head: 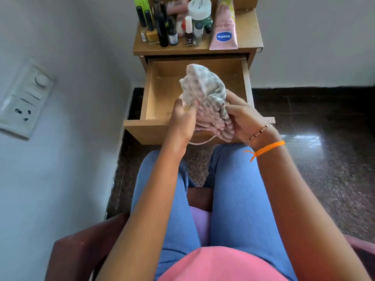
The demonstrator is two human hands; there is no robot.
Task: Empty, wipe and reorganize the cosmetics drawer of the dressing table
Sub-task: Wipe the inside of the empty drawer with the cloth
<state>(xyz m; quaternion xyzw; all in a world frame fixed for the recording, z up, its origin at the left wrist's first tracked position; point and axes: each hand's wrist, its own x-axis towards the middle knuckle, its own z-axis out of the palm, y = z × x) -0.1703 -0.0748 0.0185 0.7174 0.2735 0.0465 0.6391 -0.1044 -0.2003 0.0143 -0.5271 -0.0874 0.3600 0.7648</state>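
The wooden drawer (160,94) of the dressing table is pulled out and nothing lies in it. Above its front edge I hold a bunched, grey-and-pink striped cloth (205,94) between both hands. My left hand (183,118) grips the cloth's left side. My right hand (245,118), with a beaded bracelet and an orange thread at the wrist, grips its right side. The cosmetics stand on the table top (245,37): a pink Vaseline tube (224,25), a white-lidded jar (199,10), and several nail polish bottles (160,27).
A white wall with a switch panel (24,98) runs along the left. Dark polished stone floor (324,149) spreads to the right of the table. I sit on a dark red chair (81,252), knees close to the drawer front.
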